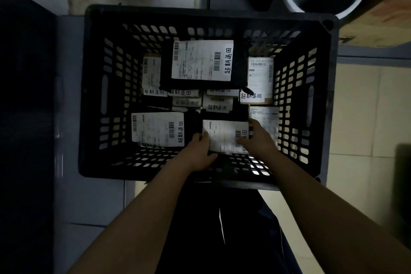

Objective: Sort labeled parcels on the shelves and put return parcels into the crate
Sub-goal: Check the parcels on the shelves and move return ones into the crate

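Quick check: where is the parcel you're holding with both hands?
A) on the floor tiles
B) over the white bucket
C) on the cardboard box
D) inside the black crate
D: left hand and right hand grip the parcel inside the black crate, among other labeled parcels.

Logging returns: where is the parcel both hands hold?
Head view: the parcel is near-right in the crate, held between left hand and right hand, right of another labelled parcel.

crate on floor, before the person | in crate: top parcel far centre, over smaller parcels; near-left parcel beside near-right parcel | near-right parcel held between left hand and right hand | tub behind crate, right; carton right of tub
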Demonstrator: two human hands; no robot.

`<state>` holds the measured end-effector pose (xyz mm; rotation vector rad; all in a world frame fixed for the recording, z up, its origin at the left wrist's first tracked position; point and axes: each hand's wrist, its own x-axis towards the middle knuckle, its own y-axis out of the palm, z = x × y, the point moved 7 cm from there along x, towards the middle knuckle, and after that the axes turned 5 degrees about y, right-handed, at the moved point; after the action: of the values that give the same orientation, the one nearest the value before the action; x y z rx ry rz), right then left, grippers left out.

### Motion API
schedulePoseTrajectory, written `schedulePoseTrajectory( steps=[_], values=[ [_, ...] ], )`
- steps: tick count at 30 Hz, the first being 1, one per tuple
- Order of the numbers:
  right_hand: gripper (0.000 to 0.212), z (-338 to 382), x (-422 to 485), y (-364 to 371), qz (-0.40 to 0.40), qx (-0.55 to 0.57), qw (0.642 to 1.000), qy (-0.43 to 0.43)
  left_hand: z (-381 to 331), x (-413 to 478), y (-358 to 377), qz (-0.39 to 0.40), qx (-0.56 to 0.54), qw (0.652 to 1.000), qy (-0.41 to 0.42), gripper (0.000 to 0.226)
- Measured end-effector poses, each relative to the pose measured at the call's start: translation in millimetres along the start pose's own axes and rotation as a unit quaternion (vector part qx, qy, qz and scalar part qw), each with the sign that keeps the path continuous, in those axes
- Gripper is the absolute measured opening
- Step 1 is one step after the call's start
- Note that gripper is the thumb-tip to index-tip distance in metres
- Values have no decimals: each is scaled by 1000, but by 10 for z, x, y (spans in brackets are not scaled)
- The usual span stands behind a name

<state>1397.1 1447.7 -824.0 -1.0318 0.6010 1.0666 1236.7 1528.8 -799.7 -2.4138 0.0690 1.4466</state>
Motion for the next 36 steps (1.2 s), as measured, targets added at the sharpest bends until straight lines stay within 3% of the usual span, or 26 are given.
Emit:
schedulePoseTrajectory(
  steps=[4,10,14,20,31,36],
  values=[
    [75,-20,57,11,-23,-61,998,-20,-24,86,18,-8,25,999,19,77],
    [48,-19,33,39,27,-202,975,-84,-2,208,94,17,68,997,43,70],
    [57,-128,95,137,90,-268,955,-94,-11,293,127,41,98,993,49,68],
    [68,-173,134,160,85,-345,931,-80,-46,309,93,4,92,993,73,71],
    [55,-105,137,152,63,-193,977,-70,-135,329,41,-39,-69,994,78,73],
    [51,-131,157,136,64,-164,982,-69,-170,282,79,-13,-59,995,75,74]
  ],
)
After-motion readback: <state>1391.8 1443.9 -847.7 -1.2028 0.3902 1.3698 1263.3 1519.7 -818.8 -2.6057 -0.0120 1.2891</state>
